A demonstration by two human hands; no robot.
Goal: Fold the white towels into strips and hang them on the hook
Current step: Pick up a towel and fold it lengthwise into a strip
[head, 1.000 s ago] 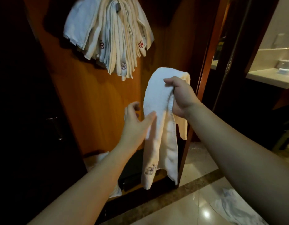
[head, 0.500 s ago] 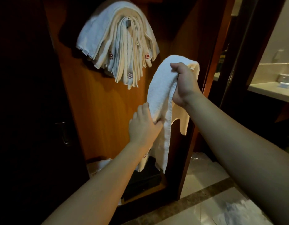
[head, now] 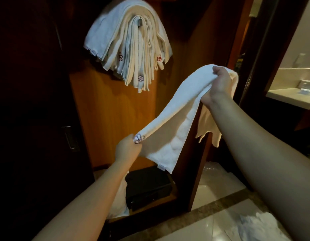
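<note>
A white towel (head: 178, 108) stretches slantwise between my two hands as a long folded strip. My right hand (head: 218, 84) grips its upper end, with a loose part of the towel hanging behind my wrist. My left hand (head: 127, 150) pinches the lower end at the corner with the embroidered flower. Up on the wooden panel, a small metal hook (head: 140, 23) carries a thick bunch of folded white towels (head: 131, 47), several of them with red flower marks.
The wooden wardrobe panel (head: 107, 110) is right ahead, with a dark door and handle (head: 70, 138) to the left. A black box (head: 147, 186) and a white cloth (head: 119, 204) lie at the bottom. Another white towel (head: 251, 225) lies on the tiled floor. A bathroom counter (head: 293, 96) is at right.
My left hand slid down the towel to its flower corner and pulled it out left and down. The hanging towel now stretches slantwise. The view shifted, so the hook bunch sits lower.
</note>
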